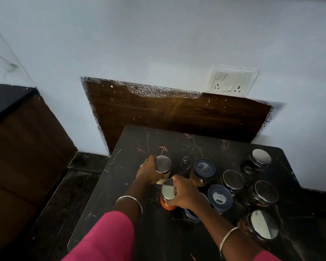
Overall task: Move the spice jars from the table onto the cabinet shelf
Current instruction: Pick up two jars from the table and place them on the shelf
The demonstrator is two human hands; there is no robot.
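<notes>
So from the head cam I've got both hands down on the dark marbled counter (135,147). Left hand (149,172) is wrapped around the side of a jar with yellowish-green stuff (163,173) in it, fingers closed on the glass just under its shiny steel lid. Right hand (184,194) is curled over the jar with orange-red contents (167,196), fingers gripping it around the lid and body. The two jars sit just beside each other, the orange one nearer to me.

Everything else is off to the right of my right fingers: two blue-lidded jars (204,169) close by, a third blue rim poking out under my right wrist (mostly hidden, can't tell much), and four steel-lidded jars (232,180) farther right, all standing on the counter. One big steel lid sits near my right forearm.

Pink sleeves and a bangle on each wrist. Behind the counter there's a wood panel (177,113) and a wall socket (233,81).
</notes>
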